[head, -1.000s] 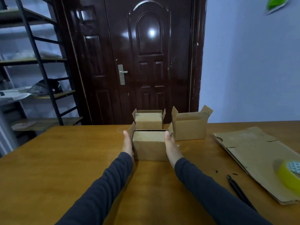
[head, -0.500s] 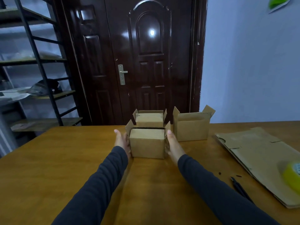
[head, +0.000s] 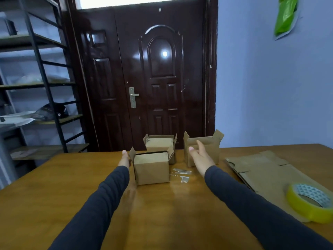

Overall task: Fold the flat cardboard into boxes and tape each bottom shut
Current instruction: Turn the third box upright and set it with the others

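Three folded cardboard boxes stand upright with top flaps open near the table's far edge. The nearest box [head: 151,168] sits left of centre, a second box [head: 159,143] stands right behind it, and a third box [head: 203,150] is to the right. My left hand [head: 124,158] lies with straight fingers beside the near box's left wall; contact is unclear. My right hand [head: 200,156] hovers open with spread fingers, apart from the near box and in front of the third box. Flat cardboard [head: 266,172] lies at the right with a yellow tape roll [head: 310,202] on it.
The wooden table [head: 54,186] ends just behind the boxes, in front of a dark door [head: 144,78]. Bits of clear tape [head: 180,175] lie on the table right of the near box. A metal shelf rack [head: 41,83] stands at the left.
The near box has been pushed farther away and a little left, up to the back box. My right hand has let go of it and moved off to the right. The view tilted upward.
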